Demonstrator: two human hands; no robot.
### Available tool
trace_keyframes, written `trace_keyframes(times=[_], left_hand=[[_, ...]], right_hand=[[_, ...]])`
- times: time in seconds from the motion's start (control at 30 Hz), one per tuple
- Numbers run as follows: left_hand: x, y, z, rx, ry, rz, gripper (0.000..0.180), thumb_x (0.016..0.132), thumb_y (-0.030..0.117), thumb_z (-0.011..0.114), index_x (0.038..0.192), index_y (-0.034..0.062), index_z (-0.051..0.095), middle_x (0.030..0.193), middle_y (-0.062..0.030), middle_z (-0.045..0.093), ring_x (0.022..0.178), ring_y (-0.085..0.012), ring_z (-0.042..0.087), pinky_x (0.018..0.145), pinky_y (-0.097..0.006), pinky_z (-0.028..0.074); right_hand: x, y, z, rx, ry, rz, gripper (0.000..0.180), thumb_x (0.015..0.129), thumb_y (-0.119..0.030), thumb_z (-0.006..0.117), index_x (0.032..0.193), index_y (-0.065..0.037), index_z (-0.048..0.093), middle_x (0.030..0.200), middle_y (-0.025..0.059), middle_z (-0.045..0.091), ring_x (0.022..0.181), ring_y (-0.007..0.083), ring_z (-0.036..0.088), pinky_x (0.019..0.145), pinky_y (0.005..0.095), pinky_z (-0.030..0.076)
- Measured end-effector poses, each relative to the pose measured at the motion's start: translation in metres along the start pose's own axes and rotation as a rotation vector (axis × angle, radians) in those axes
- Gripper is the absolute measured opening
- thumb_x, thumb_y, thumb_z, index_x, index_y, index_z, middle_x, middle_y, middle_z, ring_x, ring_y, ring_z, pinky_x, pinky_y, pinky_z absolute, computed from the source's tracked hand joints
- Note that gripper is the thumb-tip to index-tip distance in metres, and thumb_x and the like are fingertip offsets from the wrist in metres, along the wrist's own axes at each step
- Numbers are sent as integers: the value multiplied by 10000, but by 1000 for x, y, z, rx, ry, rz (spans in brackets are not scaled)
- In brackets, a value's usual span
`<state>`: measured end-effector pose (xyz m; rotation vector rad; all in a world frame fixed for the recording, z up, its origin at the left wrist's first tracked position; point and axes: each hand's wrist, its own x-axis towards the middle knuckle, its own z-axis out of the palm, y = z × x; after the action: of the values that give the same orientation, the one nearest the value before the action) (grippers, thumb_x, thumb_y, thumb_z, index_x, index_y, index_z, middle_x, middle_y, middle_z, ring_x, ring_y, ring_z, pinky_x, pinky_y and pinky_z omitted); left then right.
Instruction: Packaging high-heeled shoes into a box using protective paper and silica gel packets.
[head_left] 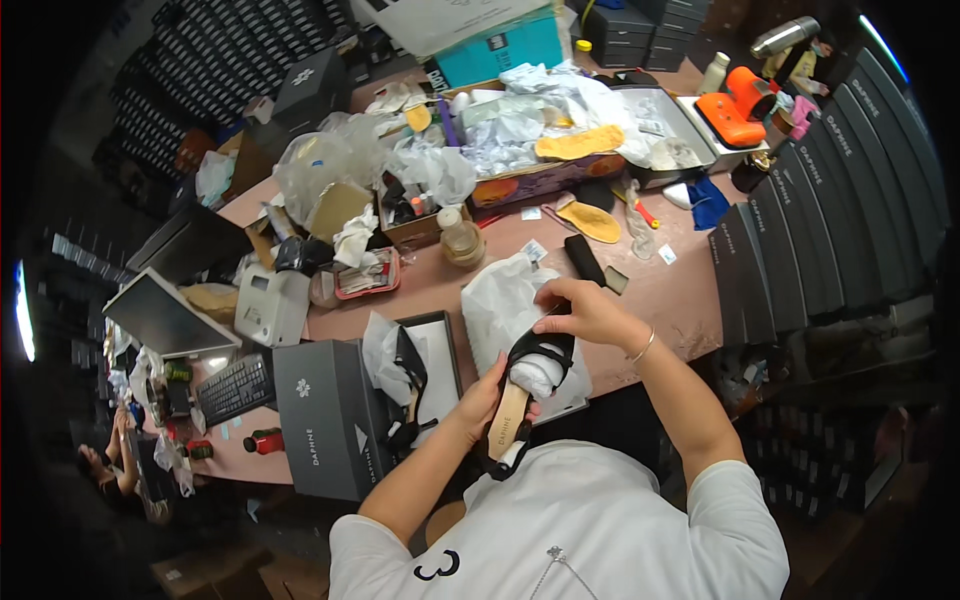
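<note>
The left hand (487, 400) and right hand (583, 312) both grip one black shoe (530, 385) with white paper inside, while the other shoe (410, 385) already lies in the box (440, 345) on the left.

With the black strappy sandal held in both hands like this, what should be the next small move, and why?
Probably push the white tissue wad further under the straps. The left hand supports the black strappy sandal with a tan insole from below, while the right hand pinches the black straps at the toe end. The wad still bulges out between the straps, and the open grey shoe box alongside already holds the other sandal.
</note>
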<state>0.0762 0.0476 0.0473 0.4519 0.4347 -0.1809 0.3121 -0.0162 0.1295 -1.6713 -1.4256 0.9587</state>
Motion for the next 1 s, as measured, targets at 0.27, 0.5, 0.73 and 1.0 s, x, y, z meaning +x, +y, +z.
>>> trace_keyframes(times=[0.27,0.5,0.73,1.0], left_hand=[[-10,-49,5,-352,423,428,734,883,724,295,1166,92,539,1013,-63,616,942,-203,603,824,-349,491],[-16,-75,3,-300,575,459,558,927,640,335,1293,219,320,1067,-63,533,922,-199,582,822,-403,507],[-28,-64,-46,-257,777,562,649,899,687,343,1013,83,549,697,-89,589,598,-194,616,571,-325,534],[-31,-49,-20,-411,689,515,640,894,675,378,1099,83,509,896,-93,580,805,-210,622,718,-377,551]], right_hand=[[-15,-6,121,-429,24,-253,585,749,-226,729,1233,11,500,1053,163,610,965,349,558,842,421,446],[-18,5,132,-78,-194,7,885,701,-180,725,1444,-33,268,988,239,607,906,360,591,816,396,472],[4,48,120,-408,175,-190,472,684,-91,714,1116,-21,537,920,165,592,830,335,580,732,409,478],[14,26,132,-425,78,-359,233,697,-77,711,903,-59,603,872,142,605,883,337,583,775,416,463]])
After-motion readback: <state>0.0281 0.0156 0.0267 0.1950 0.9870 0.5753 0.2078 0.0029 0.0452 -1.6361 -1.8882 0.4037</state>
